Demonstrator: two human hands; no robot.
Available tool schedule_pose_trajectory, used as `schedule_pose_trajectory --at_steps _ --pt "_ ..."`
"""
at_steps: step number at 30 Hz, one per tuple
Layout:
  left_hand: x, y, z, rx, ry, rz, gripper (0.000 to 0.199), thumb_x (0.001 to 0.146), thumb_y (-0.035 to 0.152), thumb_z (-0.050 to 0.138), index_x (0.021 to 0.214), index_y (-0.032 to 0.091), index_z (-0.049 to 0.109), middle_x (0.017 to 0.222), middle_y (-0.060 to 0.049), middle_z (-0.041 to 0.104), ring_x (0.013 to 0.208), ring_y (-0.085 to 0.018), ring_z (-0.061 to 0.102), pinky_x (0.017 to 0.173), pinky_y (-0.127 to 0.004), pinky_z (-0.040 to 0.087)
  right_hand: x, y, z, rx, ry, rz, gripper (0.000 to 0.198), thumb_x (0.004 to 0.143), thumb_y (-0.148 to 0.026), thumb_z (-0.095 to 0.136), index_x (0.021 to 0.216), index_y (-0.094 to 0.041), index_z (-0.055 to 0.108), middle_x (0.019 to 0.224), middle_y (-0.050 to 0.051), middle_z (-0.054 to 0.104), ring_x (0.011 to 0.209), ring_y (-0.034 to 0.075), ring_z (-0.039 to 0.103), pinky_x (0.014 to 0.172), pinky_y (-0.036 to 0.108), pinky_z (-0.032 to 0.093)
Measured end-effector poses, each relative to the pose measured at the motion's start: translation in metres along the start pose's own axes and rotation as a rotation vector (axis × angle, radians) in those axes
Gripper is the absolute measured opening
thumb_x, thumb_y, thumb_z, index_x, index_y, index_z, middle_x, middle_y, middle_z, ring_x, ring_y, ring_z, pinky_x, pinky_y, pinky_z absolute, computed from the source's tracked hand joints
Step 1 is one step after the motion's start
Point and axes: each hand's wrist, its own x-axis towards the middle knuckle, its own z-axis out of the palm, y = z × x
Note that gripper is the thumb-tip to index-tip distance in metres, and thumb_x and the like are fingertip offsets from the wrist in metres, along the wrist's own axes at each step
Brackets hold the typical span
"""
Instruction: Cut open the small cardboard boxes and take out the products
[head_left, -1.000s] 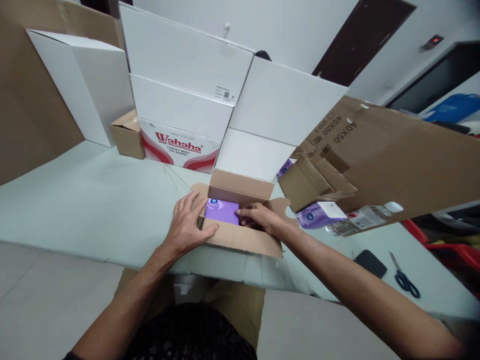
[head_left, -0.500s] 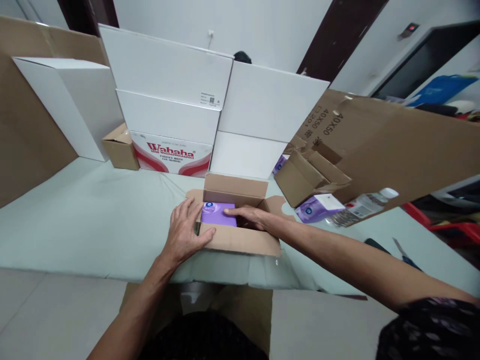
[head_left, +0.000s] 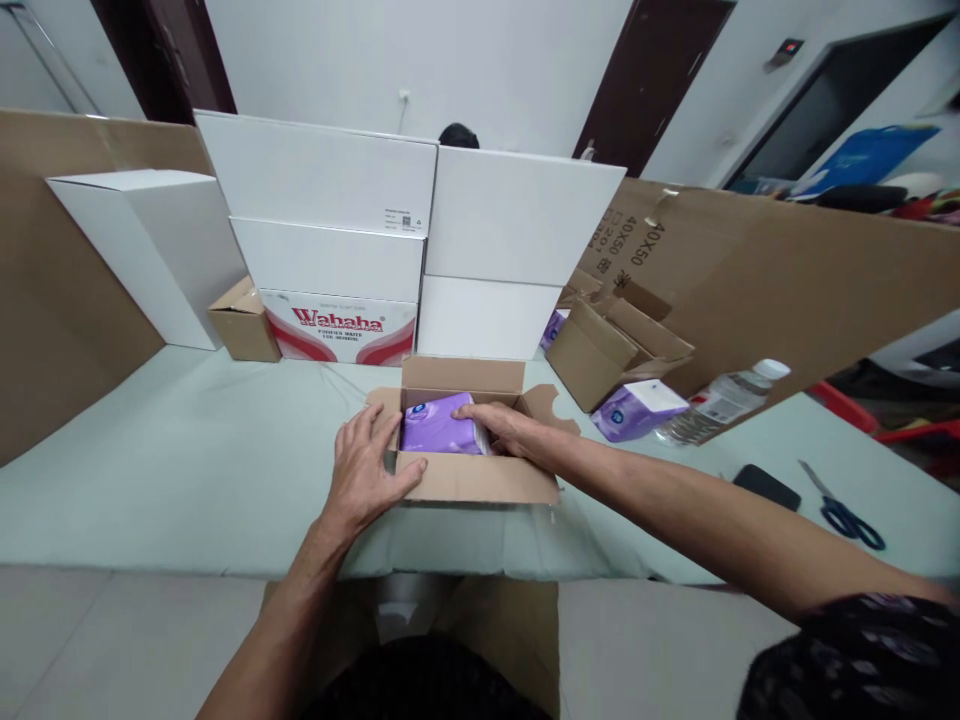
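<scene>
An open cardboard box (head_left: 480,482) sits near the table's front edge with its flaps folded outward. Inside it, toward the left, lies a purple tissue pack (head_left: 435,432), its right end tilted up. My right hand (head_left: 501,425) reaches into the box and grips the pack's right end, thumb on top; its other fingers are partly hidden. My left hand (head_left: 366,468) holds the box's left front corner, with the thumb over the front flap and the fingers along the left side.
Behind the box stand white cartons (head_left: 337,325) and a small brown box (head_left: 246,322). At right are another open brown box (head_left: 592,350), a second purple tissue pack (head_left: 637,412), a water bottle (head_left: 720,405), a black flat object (head_left: 766,487) and scissors (head_left: 844,515).
The tissue pack's right end has come up, so more of it shows, with my right hand still on it. My left hand stays at the box corner. The camera view has shifted.
</scene>
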Motion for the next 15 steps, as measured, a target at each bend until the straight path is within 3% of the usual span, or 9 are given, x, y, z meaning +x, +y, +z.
schedule_pose_trajectory --at_steps 4,8,11,15 --pt "0.003 0.004 -0.001 0.013 0.003 -0.008 0.06 0.078 0.046 0.077 0.133 0.025 0.066 0.149 -0.016 0.055 0.139 -0.041 0.051 0.116 -0.061 0.041 -0.016 -0.014 -0.019 0.086 0.025 -0.049 0.034 0.082 -0.048 0.073 0.099 -0.02 0.064 0.08 0.007 0.068 0.068 0.02 0.061 0.051 0.028 0.045" --pt "0.006 0.011 -0.005 0.017 -0.028 -0.044 0.06 0.078 0.046 0.077 0.132 0.021 0.068 0.151 -0.02 0.054 0.142 -0.044 0.048 0.117 -0.063 0.038 -0.04 -0.021 -0.047 0.21 -0.028 -0.122 0.03 0.088 -0.048 0.063 0.101 -0.022 0.063 0.075 0.004 0.066 0.067 0.019 0.061 0.054 0.027 0.05" --pt "0.012 0.02 -0.018 -0.002 0.008 -0.049 0.062 0.081 0.05 0.075 0.135 0.02 0.067 0.155 -0.021 0.051 0.151 -0.047 0.036 0.121 -0.07 0.027 -0.057 -0.017 -0.062 0.388 -0.091 -0.212 0.031 0.084 -0.048 0.069 0.1 -0.022 0.064 0.073 0.002 0.067 0.064 0.019 0.061 0.056 0.029 0.052" --pt "0.031 0.042 -0.045 -0.221 0.019 0.055 0.072 0.084 0.057 0.074 0.144 0.02 0.06 0.162 -0.018 0.047 0.158 -0.042 0.028 0.127 -0.064 0.025 -0.074 -0.011 -0.071 0.511 -0.123 -0.354 0.029 0.082 -0.045 0.073 0.099 -0.022 0.067 0.074 0.002 0.07 0.063 0.019 0.062 0.059 0.031 0.055"
